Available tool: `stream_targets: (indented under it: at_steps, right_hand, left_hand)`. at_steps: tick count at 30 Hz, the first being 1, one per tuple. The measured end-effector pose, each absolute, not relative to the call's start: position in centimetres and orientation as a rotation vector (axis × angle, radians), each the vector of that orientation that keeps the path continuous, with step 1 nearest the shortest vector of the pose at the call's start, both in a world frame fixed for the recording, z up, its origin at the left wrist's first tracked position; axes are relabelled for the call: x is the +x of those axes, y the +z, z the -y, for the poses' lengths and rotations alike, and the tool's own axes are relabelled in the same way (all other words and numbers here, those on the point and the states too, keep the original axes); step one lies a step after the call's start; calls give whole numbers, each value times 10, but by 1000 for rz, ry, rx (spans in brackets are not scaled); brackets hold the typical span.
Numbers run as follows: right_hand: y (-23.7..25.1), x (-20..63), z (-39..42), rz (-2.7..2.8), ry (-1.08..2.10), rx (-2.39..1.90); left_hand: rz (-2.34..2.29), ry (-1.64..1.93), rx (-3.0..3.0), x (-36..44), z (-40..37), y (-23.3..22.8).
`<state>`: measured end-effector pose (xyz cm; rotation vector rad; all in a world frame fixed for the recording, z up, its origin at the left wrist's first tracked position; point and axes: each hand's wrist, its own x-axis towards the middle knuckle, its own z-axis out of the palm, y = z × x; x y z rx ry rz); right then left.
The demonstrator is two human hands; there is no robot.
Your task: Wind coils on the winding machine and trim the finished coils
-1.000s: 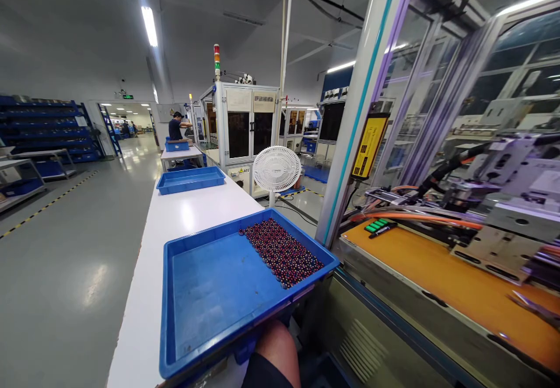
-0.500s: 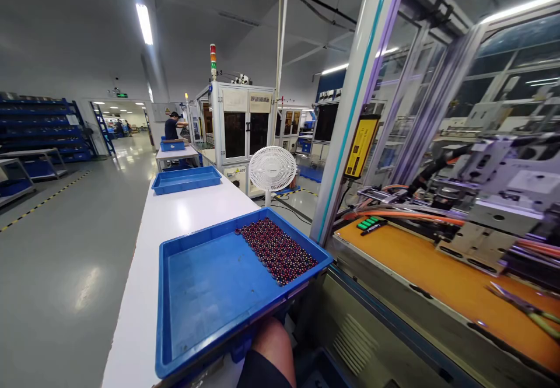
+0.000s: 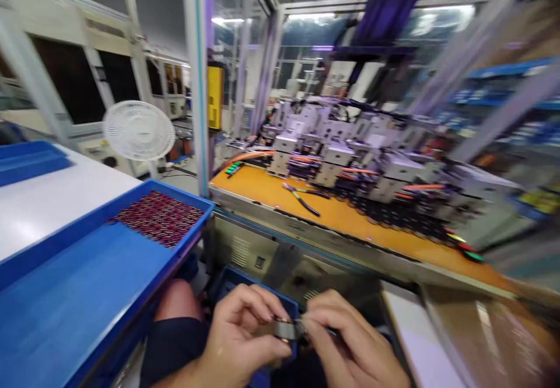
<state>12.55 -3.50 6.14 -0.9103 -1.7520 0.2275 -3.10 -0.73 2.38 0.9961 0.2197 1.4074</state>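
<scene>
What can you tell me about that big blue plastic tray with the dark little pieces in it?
The big blue plastic tray is shallow and rectangular with a low raised rim. It lies on the white table, its near corner jutting past the edge above the person's knee. Small dark reddish parts fill its far corner in one layer; the rest is bare. Neither hand touches it.

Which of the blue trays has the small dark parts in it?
The near blue tray by the person's knee: dark reddish parts fill its far corner. The other blue tray, farther back on the white table, shows none.
</scene>
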Motion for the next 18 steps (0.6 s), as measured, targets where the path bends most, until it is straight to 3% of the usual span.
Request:
stream_targets:
  at_steps: [4, 12, 18]
  right_hand:
    - [68, 114, 32, 1573, 373, -1042]
    - [74, 117, 31, 1219, 1472, -1171]
    - [61, 120, 24, 1180, 1625, -1120]
  left_hand:
    - [-390, 1441, 1247, -39, -2, 27]
    - [-459, 1358, 1247, -42, -10, 15]
    - [-432, 1354, 1282, -42, -16, 17]
